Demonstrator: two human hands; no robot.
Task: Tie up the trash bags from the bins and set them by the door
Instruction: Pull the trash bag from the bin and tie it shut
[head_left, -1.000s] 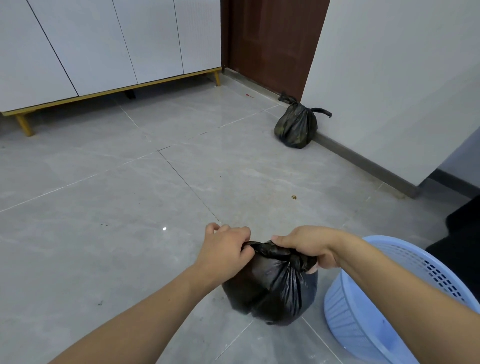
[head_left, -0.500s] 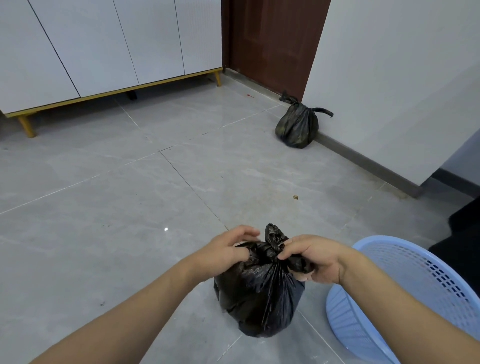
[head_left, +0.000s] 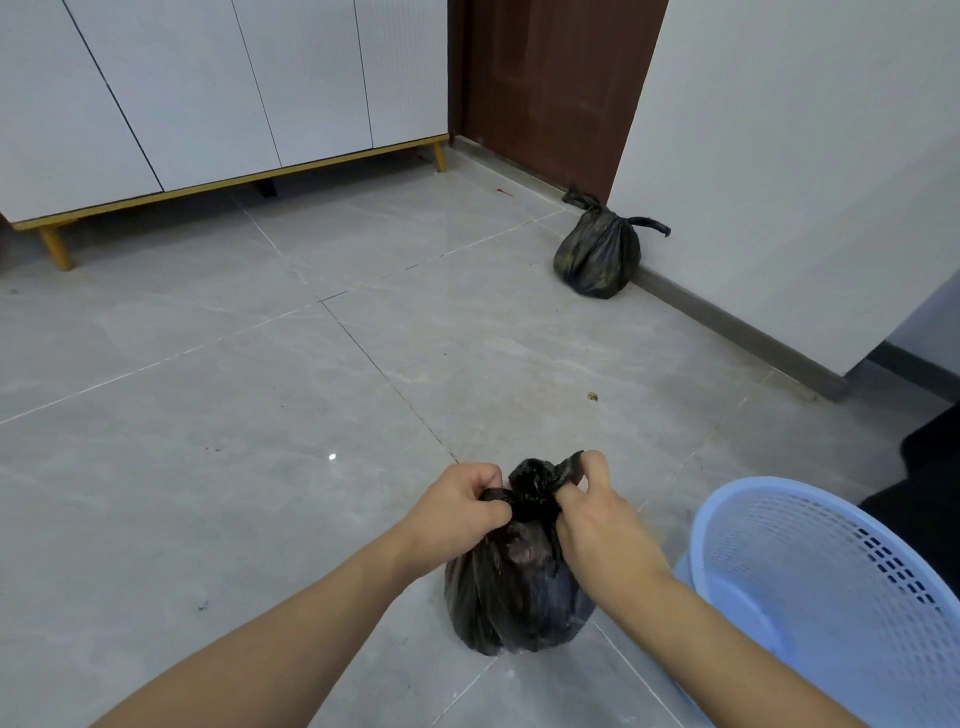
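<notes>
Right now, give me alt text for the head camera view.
Two bare hands, left hand and right hand, pull a knot tight atop a black plastic trash bag beside a light blue mesh bin; another tied black bag sits by the brown door.

You have a full black trash bag (head_left: 511, 597) upright on the floor, its neck bunched into a knot. A second tied black bag (head_left: 597, 254) sits against the wall's baseboard, beside the brown door (head_left: 545, 88).

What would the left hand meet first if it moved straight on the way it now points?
The left hand points right, across the black trash bag, so it would probably meet the knot first, then the right hand; depth is unclear.
</notes>
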